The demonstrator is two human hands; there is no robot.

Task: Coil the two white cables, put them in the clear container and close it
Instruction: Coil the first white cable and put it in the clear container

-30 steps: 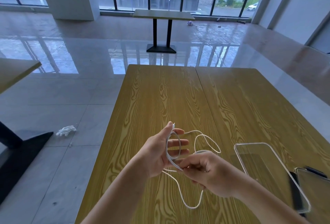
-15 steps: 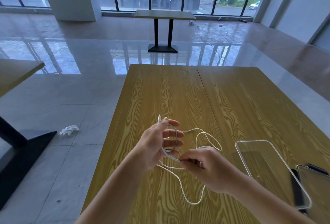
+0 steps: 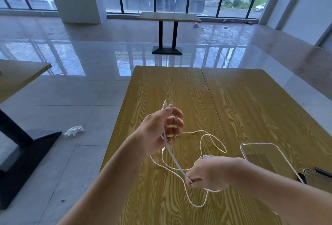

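My left hand holds one end of a white cable above the table, its plug sticking up past my thumb and a turn looped over my fingers. From there the cable runs taut down to my right hand, which pinches it between thumb and fingers. Loose white cable lies in loops on the wooden table around and under both hands; I cannot separate the two cables there. A clear container part lies flat to the right of my right hand.
A second clear piece and a dark object sit at the right edge. The table's left edge drops to a tiled floor with a crumpled white glove. Another table's black base stands at left.
My right hand has pulled away from the left, down and toward me, drawing the cable straight between them. My left hand has risen slightly with the plug end.
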